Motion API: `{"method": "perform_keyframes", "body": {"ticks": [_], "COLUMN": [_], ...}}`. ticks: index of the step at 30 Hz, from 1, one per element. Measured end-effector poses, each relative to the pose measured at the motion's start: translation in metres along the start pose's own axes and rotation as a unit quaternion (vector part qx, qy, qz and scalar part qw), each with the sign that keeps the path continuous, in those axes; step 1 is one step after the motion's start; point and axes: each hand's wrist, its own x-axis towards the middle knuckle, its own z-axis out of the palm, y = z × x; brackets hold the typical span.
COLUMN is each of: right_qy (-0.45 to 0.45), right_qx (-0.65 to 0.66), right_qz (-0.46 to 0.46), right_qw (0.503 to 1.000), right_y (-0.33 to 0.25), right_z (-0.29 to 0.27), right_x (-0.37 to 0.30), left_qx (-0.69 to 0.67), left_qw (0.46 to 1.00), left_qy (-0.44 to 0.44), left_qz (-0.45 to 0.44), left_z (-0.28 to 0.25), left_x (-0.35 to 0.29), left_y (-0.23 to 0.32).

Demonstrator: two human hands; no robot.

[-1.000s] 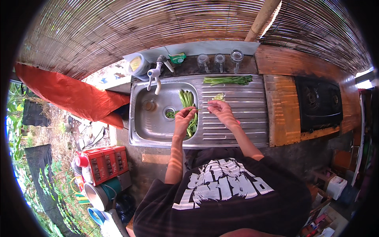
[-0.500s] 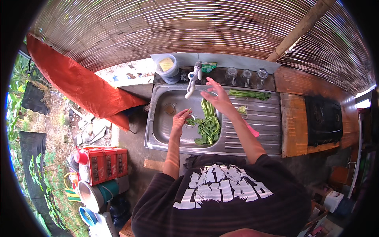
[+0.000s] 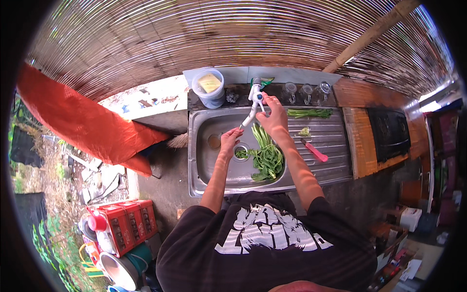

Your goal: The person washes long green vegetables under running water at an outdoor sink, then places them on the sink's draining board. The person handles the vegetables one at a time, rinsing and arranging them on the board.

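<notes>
A white tap (image 3: 254,100) stands at the back edge of the steel sink (image 3: 193,160). My right hand (image 3: 275,117) is at the tap's lever, with thumb and fingers closed about it. Below the spout, my left hand (image 3: 229,140) is pinched on a thin stem, whose pale tip (image 3: 240,127) pokes up from the fingers. Its lower end is hard to make out. A bunch of leafy greens (image 3: 267,160) lies in the basin's right side. Some green leaf (image 3: 241,154) shows within a round rim beside it. A clear glass cup (image 3: 214,141) sits at the basin's left.
On the ribbed drainboard are more green stems (image 3: 310,113) and a pink-handled knife (image 3: 316,152). Several glass mugs (image 3: 307,92) stand behind it. A white bucket (image 3: 209,95) is left of the tap. A black stove (image 3: 387,132) adjoins on the right.
My right hand has come down from the air onto the tap's lever. My left hand has moved slightly up, toward the spout, with the stem. The view has shifted a little.
</notes>
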Motion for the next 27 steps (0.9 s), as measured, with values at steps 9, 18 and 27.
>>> {"method": "perform_keyframes", "body": {"ticks": [9, 18, 27], "right_qy": [-0.095, -0.077, -0.122], "right_qx": [0.277, 0.382, 0.345], "right_qz": [0.267, 0.365, 0.306], "right_qw": [0.918, 0.846, 0.879], "right_y": [0.106, 0.055, 0.063], "right_z": [0.122, 0.14, 0.143], "right_x": [-0.069, -0.057, -0.065], "left_qx": [0.013, 0.04, 0.033], "left_qw": [0.998, 0.992, 0.992], "left_qy": [-0.06, -0.121, -0.121], "left_qz": [-0.033, 0.022, 0.032], "left_z": [-0.007, -0.018, -0.028], "left_x": [0.007, 0.006, 0.003], "left_y": [0.011, 0.008, 0.005]}}
